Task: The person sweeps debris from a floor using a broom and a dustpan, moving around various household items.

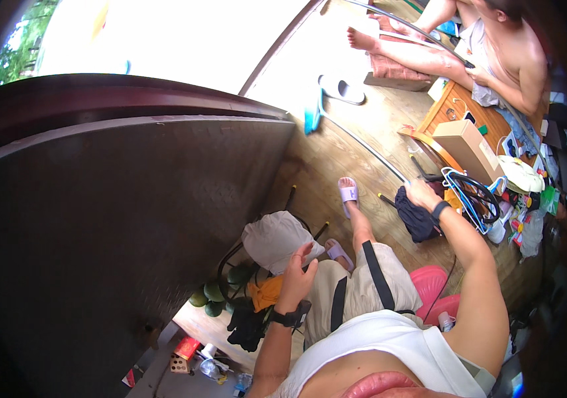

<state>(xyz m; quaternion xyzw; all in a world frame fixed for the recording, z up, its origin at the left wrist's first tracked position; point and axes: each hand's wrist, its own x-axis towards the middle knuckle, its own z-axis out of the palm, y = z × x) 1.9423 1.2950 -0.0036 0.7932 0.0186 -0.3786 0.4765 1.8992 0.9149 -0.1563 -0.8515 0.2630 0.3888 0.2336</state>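
Note:
My right hand (422, 195) grips the metal handle (368, 150) of a broom. Its blue head (312, 113) rests on the wooden floor, close to the free edge of a dark door (154, 199). My left hand (297, 274) is raised with its fingers apart and nothing in it. Beside and beyond that hand, a pale grey cloth or cushion (277, 241) lies on a black-framed chair. An orange cloth (265, 292) and a black cloth (246, 328) lie close to my left forearm.
A seated person (507, 59) holds a long pole at the upper right. A wooden table (442, 112) carries a cardboard box (469, 147); clothes hangers (472, 199) are nearby. Slippers (341, 89) lie past the broom head. Several watermelons (213, 291) and pink plastic stools (430, 286) flank my legs.

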